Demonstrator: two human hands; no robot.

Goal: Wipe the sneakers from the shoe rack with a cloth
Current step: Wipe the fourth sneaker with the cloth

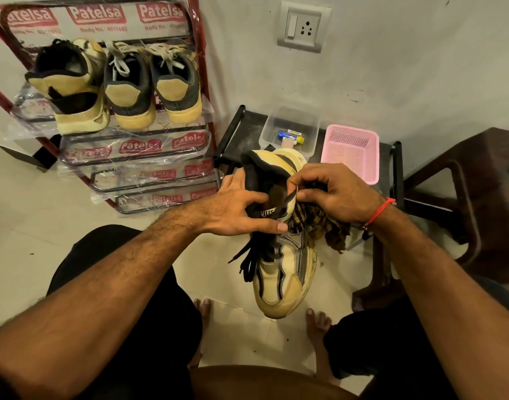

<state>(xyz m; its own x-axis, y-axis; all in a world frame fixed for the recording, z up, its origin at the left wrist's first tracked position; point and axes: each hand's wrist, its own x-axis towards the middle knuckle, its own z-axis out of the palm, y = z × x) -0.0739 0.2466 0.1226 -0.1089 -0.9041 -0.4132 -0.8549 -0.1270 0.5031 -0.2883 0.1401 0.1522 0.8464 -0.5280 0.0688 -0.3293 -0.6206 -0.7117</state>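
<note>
A cream and black sneaker [282, 281] hangs toe-down in front of me, held between both hands. My left hand [238, 207] grips its collar and tongue from the left. My right hand [334, 197] pinches a black lace at the tongue and also holds a brown checked cloth [325, 229] bunched under the palm. Loose black laces [251, 255] dangle on the left side. On the top shelf of the red shoe rack [202, 82] stand three more sneakers: the matching cream one [71, 90] and a grey-and-tan pair [152, 85].
A low black stand [241, 131] against the wall carries a clear plastic box [290, 128] with small items and a pink basket [351, 151]. A brown plastic chair [463, 192] is at the right. My knees and bare feet [319, 319] are below on the tiled floor.
</note>
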